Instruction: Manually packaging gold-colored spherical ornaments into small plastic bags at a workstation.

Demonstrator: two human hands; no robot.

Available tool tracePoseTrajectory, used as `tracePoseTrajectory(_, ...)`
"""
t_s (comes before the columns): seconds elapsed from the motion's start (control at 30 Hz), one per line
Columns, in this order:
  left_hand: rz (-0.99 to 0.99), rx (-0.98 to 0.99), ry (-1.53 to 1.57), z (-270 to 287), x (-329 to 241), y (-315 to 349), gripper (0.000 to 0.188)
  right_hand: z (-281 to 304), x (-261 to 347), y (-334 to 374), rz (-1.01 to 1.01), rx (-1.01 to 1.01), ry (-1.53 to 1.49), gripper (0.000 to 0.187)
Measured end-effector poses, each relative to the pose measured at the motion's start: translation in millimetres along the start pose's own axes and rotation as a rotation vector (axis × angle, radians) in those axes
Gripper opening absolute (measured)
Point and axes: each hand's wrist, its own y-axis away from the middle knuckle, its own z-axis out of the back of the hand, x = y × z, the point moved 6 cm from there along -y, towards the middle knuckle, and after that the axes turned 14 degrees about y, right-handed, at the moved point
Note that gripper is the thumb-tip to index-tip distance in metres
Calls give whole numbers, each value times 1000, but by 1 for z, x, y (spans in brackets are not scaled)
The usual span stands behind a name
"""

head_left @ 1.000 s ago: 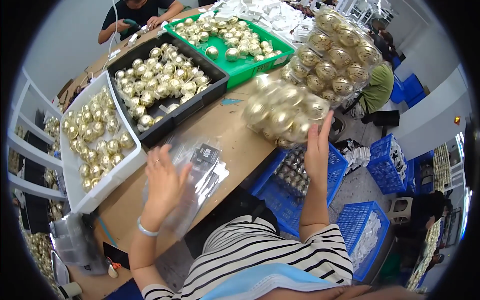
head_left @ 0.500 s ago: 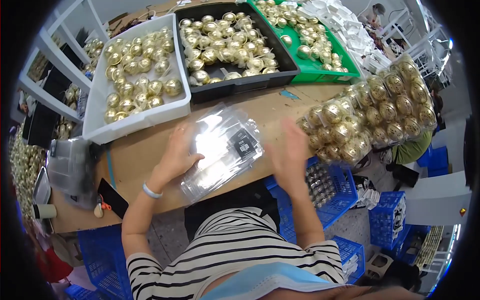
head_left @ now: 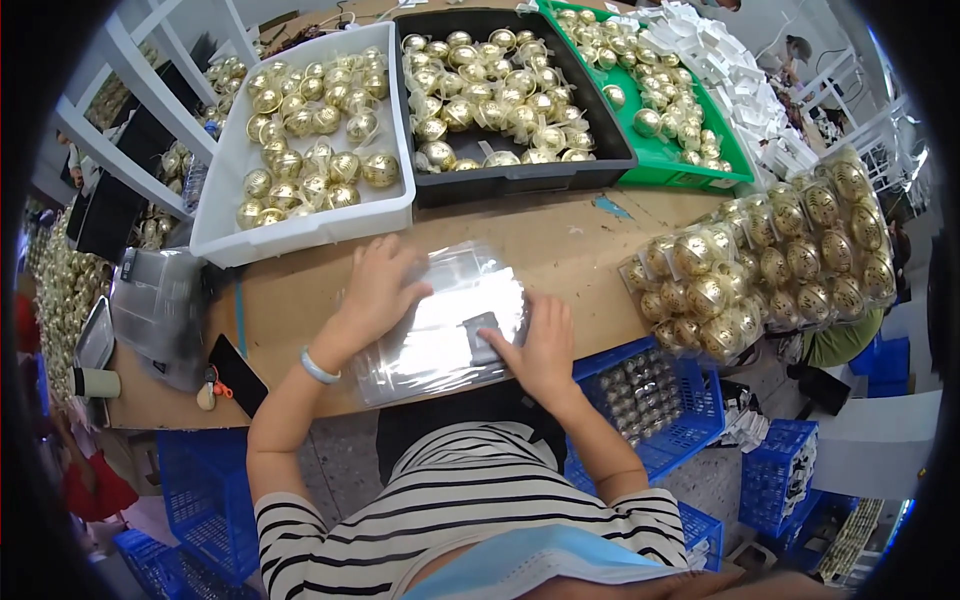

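Note:
A flat stack of clear plastic packaging [head_left: 420,362] lies on the table in front of me, glaring in the light. A dark label [head_left: 481,335] shows on its right part. My left hand [head_left: 383,288] rests at the stack's left edge, fingers stretched and thumb reaching over the plastic. Against the right edge lies my right hand [head_left: 542,345], its fingers straight along the side and its thumb touching the label. Both hands are open, with the stack between them.
Behind stand a white tray [head_left: 303,244], a black tray [head_left: 520,181] and a green tray [head_left: 690,177] of gold ball ornaments. Packed gold balls [head_left: 775,255] sit on the right. More plastic packaging [head_left: 160,300], a black tablet-like slab [head_left: 240,376] and orange-handled scissors [head_left: 222,390] lie left.
My right hand has come down from the air beside the stack onto its right edge, thumb over the label. The left hand stays at the left edge; the view has shifted slightly.

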Motion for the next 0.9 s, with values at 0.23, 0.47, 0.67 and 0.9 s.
tracePoseTrajectory(0.23, 80, 12, 202, 35, -12, -7, 14, 26, 11, -10, 271, -439, -133, 28)
tracePoseTrajectory(0.47, -324, -197, -167, 76, -95, 32, 11, 52, 30, -57, 393, 790, -1153, 47)
tracePoseTrajectory(0.67, -184, 28, -268, 3, -76, 70, 48, -12, 20, -13, 519, 1092, -872, 34)
tracePoseTrajectory(0.9, -47, 286, -160, -46, -26, 81, 80, 15, -13, -26, -162, 774, -124, 24)
